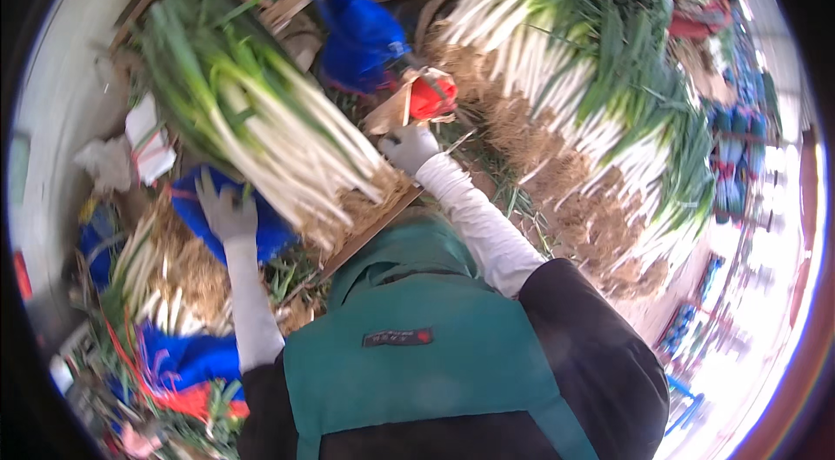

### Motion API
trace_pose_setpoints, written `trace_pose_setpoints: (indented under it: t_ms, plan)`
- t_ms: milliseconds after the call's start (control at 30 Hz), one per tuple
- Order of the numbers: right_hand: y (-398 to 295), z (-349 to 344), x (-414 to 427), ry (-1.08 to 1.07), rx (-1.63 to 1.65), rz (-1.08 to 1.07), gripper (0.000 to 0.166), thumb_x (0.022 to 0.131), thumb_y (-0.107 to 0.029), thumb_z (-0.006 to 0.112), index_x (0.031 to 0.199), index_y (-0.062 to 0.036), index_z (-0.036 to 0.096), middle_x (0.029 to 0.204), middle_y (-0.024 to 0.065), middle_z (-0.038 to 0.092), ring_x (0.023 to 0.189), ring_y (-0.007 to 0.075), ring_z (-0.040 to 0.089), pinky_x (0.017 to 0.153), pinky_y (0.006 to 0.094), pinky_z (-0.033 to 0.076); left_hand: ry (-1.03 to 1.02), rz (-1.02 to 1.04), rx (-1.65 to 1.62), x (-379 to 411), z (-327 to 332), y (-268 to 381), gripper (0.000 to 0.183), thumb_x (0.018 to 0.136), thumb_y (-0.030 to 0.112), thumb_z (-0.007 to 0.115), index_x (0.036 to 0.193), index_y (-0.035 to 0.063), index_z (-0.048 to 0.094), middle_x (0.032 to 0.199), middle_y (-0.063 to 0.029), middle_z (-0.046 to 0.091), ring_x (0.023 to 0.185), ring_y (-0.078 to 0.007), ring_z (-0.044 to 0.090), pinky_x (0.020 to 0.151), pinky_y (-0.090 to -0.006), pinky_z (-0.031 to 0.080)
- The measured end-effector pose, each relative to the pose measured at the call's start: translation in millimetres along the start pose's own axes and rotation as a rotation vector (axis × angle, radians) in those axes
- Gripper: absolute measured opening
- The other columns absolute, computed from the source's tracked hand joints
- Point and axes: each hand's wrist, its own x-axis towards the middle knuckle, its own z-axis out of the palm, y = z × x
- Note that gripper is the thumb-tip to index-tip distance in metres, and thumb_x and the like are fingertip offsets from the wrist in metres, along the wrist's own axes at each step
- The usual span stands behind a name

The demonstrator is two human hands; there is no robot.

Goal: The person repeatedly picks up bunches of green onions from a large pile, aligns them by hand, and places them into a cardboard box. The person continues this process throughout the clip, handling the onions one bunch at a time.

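Observation:
A bundle of long green onions (pixel 274 127) lies before me on a wooden board (pixel 372 235), roots toward me and green tops away. My left hand (pixel 231 212), in a pale glove, is spread over a blue mesh bag (pixel 271 232) beside the bundle. Its fingers are apart. Just past the root ends is my right hand (pixel 411 147), also gloved. It is against a small open box (pixel 389 109) with red material (pixel 432 97) inside. Its fingers are partly hidden, so whether they grip anything cannot be told.
A long row of green onions (pixel 574 101) lies on the right, roots toward the middle. Another blue bag (pixel 365 36) stands beyond the small box. More onions (pixel 173 297), blue mesh (pixel 196 352) and red strings (pixel 182 398) lie at the left. A person in red (pixel 701 16) is far right.

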Motion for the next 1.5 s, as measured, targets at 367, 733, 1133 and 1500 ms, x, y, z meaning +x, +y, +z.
trace_pose_setpoints:
  t_ms: [367,733,1133,1500]
  plan:
    - [165,-68,-36,0.339,0.595,0.499,0.023,0.092,-0.019,0.076,0.106,-0.0002,0.077,0.085,0.0111,0.077,0.067,0.0191,0.073,0.059,0.0320,0.058,-0.239,-0.643,0.099,-299,-58,-132,0.083,0.090,0.036,0.080,0.154,-0.0032,0.045,0.149,-0.0243,0.057,0.140,-0.0376,0.053,0.118,-0.0463,0.042]
    - [380,-164,193,0.500,0.751,0.610,0.067,0.086,-0.018,0.083,0.143,0.0058,0.056,0.117,0.0156,0.073,0.091,0.0194,0.071,0.070,0.0302,0.058,-0.367,-0.239,-0.929,151,103,349,0.036,0.097,-0.005,0.063,0.132,-0.0045,0.065,0.132,-0.0207,0.068,0.118,-0.0275,0.070,0.098,-0.0345,0.057]
    - [401,-189,335,0.421,0.418,0.745,0.094,0.078,-0.043,0.090,0.148,0.0050,0.050,0.139,0.0266,0.063,0.129,0.0400,0.062,0.114,0.0439,0.046,-0.587,-0.105,-0.448,287,568,533,0.073,0.098,0.047,0.061,0.148,-0.0038,0.048,0.145,-0.0301,0.056,0.138,-0.0425,0.053,0.117,-0.0489,0.040]
    - [442,-196,347,0.287,0.728,0.545,0.091,0.075,-0.051,0.093,0.129,0.0146,0.060,0.116,0.0259,0.073,0.106,0.0306,0.072,0.095,0.0359,0.055,-1.070,-0.119,-0.300,340,559,579,0.087,0.074,0.066,0.080,0.138,0.0093,0.066,0.132,-0.0232,0.070,0.123,-0.0361,0.067,0.107,-0.0405,0.050]
